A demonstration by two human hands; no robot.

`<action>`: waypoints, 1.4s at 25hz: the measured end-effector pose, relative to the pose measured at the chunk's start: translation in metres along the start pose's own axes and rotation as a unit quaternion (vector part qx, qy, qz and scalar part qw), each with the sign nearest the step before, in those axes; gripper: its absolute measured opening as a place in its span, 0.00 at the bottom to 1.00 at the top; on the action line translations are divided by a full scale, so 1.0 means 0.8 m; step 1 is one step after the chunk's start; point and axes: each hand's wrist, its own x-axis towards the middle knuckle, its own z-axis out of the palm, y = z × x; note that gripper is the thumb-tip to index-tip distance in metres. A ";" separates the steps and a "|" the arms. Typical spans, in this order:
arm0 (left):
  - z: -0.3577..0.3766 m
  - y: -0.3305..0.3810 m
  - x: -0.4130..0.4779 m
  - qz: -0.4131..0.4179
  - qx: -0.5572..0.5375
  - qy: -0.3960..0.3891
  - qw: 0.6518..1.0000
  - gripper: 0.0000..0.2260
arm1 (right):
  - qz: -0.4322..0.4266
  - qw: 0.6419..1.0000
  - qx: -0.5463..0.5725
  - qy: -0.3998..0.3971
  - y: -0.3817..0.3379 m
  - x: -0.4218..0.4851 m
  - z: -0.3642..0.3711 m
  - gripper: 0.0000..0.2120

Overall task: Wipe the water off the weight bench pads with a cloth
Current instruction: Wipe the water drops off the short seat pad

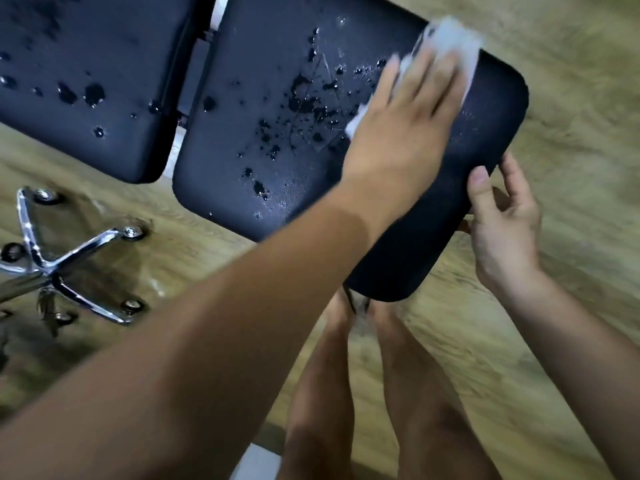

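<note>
Two black bench pads lie below me: the seat pad [485, 109] on the right and the back pad [114, 36] on the left, split by a gap. Water drops [304, 95] dot the seat pad's middle, and more drops [93, 93] sit on the back pad. My left hand [408, 119] presses flat on a white cloth [453, 39] at the seat pad's far edge. The strip of pad to the right of the cloth looks dull and free of drops. My right hand [502, 230] grips the seat pad's near right edge, thumb on top.
A chrome star-shaped chair base [52, 265] with castors stands on the wooden floor [571, 64] at the left. My bare legs [346, 393] stand below the seat pad's near end. A black frame piece [353, 299] pokes out under the pad.
</note>
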 end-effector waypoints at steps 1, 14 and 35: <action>0.013 0.002 -0.050 0.014 -0.003 0.004 1.000 0.30 | 0.001 1.000 -0.001 0.002 -0.001 0.000 0.000 0.22; -0.003 -0.001 0.047 -0.031 -0.048 0.023 0.998 0.29 | -0.024 0.998 0.044 0.044 0.009 -0.002 0.015 0.19; 0.048 -0.010 -0.088 0.052 0.004 0.009 0.999 0.29 | -0.009 0.999 0.013 0.036 0.019 0.010 0.002 0.25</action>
